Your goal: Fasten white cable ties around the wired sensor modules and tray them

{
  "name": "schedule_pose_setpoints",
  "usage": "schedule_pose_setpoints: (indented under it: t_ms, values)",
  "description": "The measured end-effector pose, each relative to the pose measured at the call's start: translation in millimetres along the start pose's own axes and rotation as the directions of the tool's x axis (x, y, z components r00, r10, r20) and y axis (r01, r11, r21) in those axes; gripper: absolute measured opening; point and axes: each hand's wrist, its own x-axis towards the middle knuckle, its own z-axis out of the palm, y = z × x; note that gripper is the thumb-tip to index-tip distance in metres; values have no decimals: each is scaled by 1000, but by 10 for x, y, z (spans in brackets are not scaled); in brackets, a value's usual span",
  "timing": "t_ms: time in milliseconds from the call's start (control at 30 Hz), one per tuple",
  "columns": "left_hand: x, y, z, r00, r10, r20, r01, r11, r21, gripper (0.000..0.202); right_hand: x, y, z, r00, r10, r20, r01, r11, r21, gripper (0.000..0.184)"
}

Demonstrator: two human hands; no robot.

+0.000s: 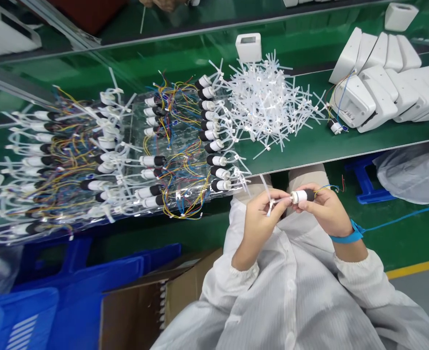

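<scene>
No words, numbers or signs can be read. The little white and black part in the right hand shows no clear letters. Past that hand, up and to the right, a white case has tiny dark marks, too small to read.

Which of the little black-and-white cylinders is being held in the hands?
The cylinder off the near edge of the green bench, its black end at the right hand; the other cylinders lie along the bench.
</scene>
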Motion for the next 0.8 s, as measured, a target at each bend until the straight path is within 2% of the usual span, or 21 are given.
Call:
schedule_pose_setpoints:
  t_ms: [100, 233, 367, 567, 700, 800]
  values:
    - [-31, 44, -49, 993, 117, 15, -118, 988, 94, 11, -27, -38, -23, 1000, -30, -1, 30, 995, -94, 31]
    - [-84, 90, -130, 957, 282, 61, -288, 933, 214, 12, -75, -96, -18, 999, -50, 17, 52, 991, -126, 33]
    - [-129, 126, -189, 932, 351, 87, -362, 900, 242, 5, -100, -117, -10, 999, -17, 47, 23, 991, -130, 34]
    - [-123, 75, -206, 950, 289, 116, -310, 913, 267, 8, -65, -108, -37, 995, 69, 65, -57, 982, -178, 31]
    - [-62, -134, -190, 974, 199, 103, -219, 944, 248, 12, 43, 26, -67, 982, 156, 110, -138, 978, -155, 27]
    - [-68, -357, -185, 993, 68, 92, -85, 978, 192, 14, 153, 268, -74, 948, 279, 155, -269, 959, -87, 38]
